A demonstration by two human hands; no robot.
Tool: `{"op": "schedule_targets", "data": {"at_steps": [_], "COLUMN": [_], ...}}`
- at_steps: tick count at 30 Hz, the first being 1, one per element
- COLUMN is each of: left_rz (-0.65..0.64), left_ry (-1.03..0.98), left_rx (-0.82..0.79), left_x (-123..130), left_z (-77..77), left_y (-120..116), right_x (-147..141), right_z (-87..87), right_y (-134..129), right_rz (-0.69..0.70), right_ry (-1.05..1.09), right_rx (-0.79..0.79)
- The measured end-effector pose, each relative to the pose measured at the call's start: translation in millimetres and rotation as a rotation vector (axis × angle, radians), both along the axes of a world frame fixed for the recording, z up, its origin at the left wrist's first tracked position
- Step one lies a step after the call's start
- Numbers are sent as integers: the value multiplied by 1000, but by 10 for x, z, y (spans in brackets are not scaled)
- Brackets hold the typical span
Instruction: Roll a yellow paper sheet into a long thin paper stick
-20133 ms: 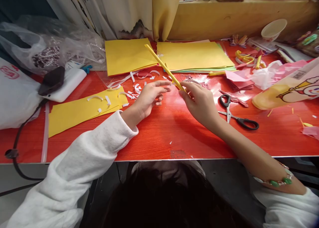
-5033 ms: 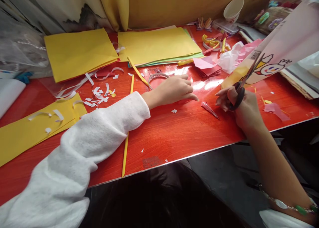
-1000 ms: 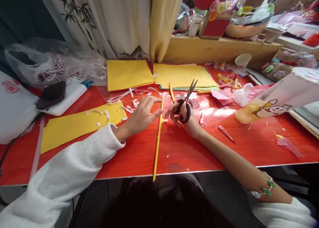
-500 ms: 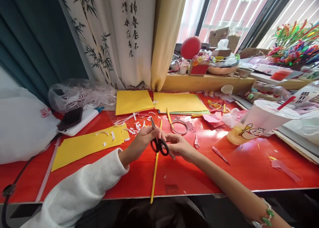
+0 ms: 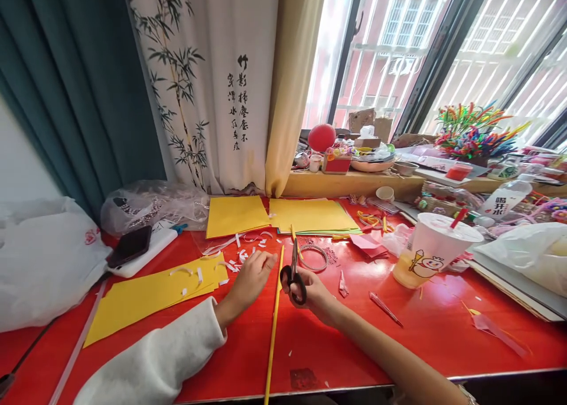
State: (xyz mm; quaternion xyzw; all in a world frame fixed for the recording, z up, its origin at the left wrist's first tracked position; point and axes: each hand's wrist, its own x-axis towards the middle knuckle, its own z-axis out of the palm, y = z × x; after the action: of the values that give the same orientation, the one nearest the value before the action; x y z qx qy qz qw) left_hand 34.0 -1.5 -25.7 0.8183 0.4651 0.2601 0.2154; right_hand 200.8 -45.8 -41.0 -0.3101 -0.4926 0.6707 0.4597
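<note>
My right hand (image 5: pixel 314 296) holds a pair of black-handled scissors (image 5: pixel 294 281), its fingers at the handle loops and the blades pointing up and away. My left hand (image 5: pixel 250 284) is a little to the left, apart from the scissors, with its fingers curled together; whatever may be inside them is hidden. Between the hands a long thin yellow stick (image 5: pixel 275 322) runs from near the scissors toward the table's front edge. Just beyond the right hand lies a ring-shaped roll of tape (image 5: pixel 313 268), with a narrow yellow strip (image 5: pixel 293 232) by its left side.
Yellow paper strips (image 5: pixel 146 299) lie at left, with white paper scraps (image 5: pixel 243 256) beyond. Yellow sheets (image 5: pixel 239 215) are stacked at the back. A drink cup (image 5: pixel 436 248) stands at right. A phone (image 5: pixel 130 245) and a white plastic bag (image 5: pixel 44 263) are on the left.
The scissors, between both hands before, are now in my right hand alone, blades raised. My left hand has drawn away to the left. The camera view has tilted up.
</note>
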Motion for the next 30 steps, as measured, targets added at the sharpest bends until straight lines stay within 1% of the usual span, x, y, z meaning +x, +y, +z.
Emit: {"op": "schedule_targets", "data": {"at_steps": [1,3,6,8,10,14,17,20,23,26,30], "left_rz": [18,-3,-47,-45,-35,-16,1,13,-10,-37,-64], "left_ry": [50,126,275,330,346,368,367,346,320,274,130], "left_rx": [38,74,107,94,62,-41,-108,-81,-81,-154,-322], "left_x": [-2,-7,-2,10,22,14,-7,-2,19,13,-37], "left_z": [-52,-151,-229,-222,-189,-120,-76,-36,-26,-58,-104], "left_y": [37,75,55,24,4,10,3,-52,-114,-107,22], "right_x": [23,59,75,67,59,64,77,87,89,86,75], "right_z": [8,34,48,24,-15,-61,-54,-44,-51,-66,-67], "right_y": [22,53,69,72,81,109,128,139,150,162,155], "right_rz": [-24,-51,-70,-97,-133,-175,-194,-213,-221,-222,-207], "right_ry": [19,48,87,40,-46,-136,-162,-174,-189,-214,-243], "right_rx": [24,68,114,134,151,166,165,151,129,112,116]}}
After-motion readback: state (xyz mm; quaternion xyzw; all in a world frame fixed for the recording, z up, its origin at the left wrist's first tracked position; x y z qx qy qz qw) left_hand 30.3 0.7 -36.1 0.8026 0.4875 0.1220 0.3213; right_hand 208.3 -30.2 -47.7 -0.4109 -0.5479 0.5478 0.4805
